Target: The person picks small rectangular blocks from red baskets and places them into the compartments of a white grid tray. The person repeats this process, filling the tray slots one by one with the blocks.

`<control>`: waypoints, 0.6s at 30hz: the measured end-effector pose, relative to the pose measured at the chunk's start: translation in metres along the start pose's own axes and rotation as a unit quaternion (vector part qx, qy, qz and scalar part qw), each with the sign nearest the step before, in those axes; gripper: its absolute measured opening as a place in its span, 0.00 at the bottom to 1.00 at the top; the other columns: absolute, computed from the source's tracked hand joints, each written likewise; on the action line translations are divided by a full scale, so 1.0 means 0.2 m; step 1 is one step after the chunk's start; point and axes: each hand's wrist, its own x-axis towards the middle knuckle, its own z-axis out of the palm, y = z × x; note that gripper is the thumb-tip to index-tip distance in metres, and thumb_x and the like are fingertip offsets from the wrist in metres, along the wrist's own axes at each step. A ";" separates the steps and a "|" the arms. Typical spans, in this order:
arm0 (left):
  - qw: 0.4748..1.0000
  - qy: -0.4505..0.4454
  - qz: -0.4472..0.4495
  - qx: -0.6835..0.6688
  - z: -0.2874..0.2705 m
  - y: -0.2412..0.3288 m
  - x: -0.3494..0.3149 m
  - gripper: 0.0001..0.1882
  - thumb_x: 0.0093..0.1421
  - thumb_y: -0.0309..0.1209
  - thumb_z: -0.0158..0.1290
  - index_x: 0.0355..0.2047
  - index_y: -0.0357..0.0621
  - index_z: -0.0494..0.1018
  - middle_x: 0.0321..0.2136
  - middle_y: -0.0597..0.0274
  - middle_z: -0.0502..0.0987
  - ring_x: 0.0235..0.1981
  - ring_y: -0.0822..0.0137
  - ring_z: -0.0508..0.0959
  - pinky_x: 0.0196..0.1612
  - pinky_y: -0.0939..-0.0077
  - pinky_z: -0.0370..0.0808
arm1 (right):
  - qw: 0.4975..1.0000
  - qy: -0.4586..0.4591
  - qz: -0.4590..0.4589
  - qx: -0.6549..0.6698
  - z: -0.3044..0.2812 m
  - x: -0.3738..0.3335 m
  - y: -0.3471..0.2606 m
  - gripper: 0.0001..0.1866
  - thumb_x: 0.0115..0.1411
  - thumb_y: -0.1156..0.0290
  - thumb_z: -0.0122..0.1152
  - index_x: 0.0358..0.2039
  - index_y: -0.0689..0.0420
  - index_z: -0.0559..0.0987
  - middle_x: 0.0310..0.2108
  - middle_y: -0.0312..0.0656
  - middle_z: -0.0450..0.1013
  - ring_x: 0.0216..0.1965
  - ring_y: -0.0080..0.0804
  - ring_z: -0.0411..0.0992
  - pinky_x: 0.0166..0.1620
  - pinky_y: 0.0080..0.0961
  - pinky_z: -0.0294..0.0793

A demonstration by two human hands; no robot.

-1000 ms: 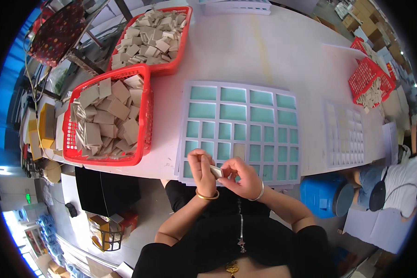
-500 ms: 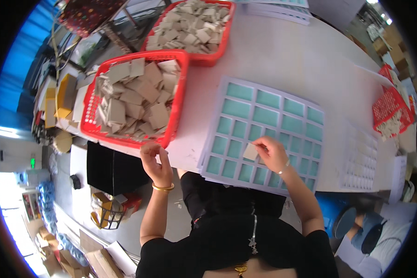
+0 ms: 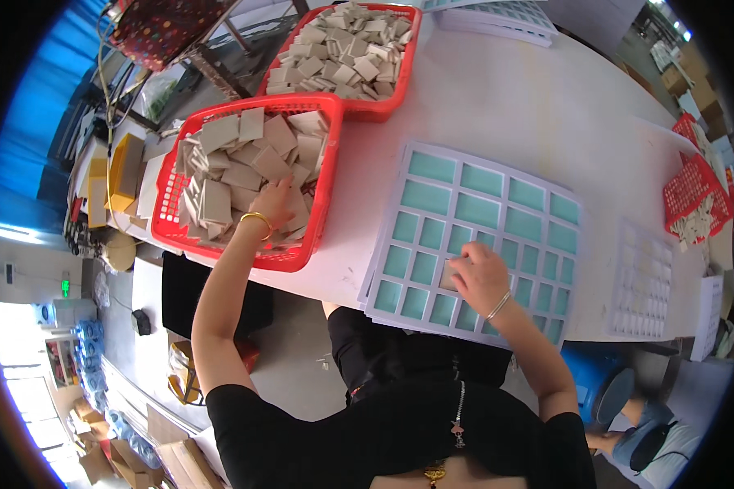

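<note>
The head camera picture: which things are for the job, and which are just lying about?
In use:
- near red basket, with the left hand in it
- its flat beige pieces
- white-and-teal grid tray, under the right hand

Probably just lying about:
- blue barrel
- yellow box
- cardboard boxes

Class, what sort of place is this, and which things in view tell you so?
Probably a workshop or small factory: red baskets heaped with flat pale pieces, a white-framed partitioned tray on a large worktable, and cardboard boxes around the room.
</note>
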 end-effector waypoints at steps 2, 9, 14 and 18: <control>0.992 -0.046 0.064 0.100 -0.11 0.10 0.00 0.23 0.49 0.30 0.58 0.47 0.49 0.70 0.46 0.55 0.69 0.49 0.54 0.71 0.51 0.60 0.69 | 0.999 0.014 -0.010 -0.044 0.05 -0.04 0.02 0.08 0.42 0.74 0.65 0.25 0.51 0.76 0.33 0.36 0.66 0.34 0.35 0.68 0.34 0.32 0.68; 0.977 -0.135 0.114 0.117 -0.08 0.10 0.06 0.16 0.54 0.35 0.52 0.45 0.52 0.72 0.47 0.54 0.71 0.48 0.53 0.73 0.49 0.59 0.70 | 0.998 0.008 -0.011 -0.069 0.04 -0.06 -0.01 0.02 0.44 0.74 0.58 0.21 0.52 0.75 0.30 0.34 0.65 0.33 0.31 0.66 0.35 0.29 0.63; 0.986 -0.164 -0.002 0.024 -0.15 0.15 -0.01 0.20 0.57 0.41 0.50 0.50 0.51 0.68 0.42 0.50 0.77 0.44 0.50 0.77 0.44 0.57 0.73 | 0.998 0.018 0.010 -0.067 0.02 -0.11 -0.03 0.04 0.45 0.75 0.57 0.24 0.52 0.76 0.30 0.35 0.65 0.34 0.31 0.66 0.35 0.30 0.63; 0.989 -0.068 0.034 -0.125 -0.20 0.03 -0.06 0.19 0.55 0.36 0.55 0.47 0.48 0.69 0.33 0.51 0.79 0.37 0.54 0.79 0.39 0.61 0.74 | 0.998 0.005 0.016 -0.063 0.04 -0.12 -0.05 0.05 0.45 0.75 0.58 0.25 0.51 0.76 0.30 0.36 0.65 0.34 0.32 0.66 0.35 0.31 0.62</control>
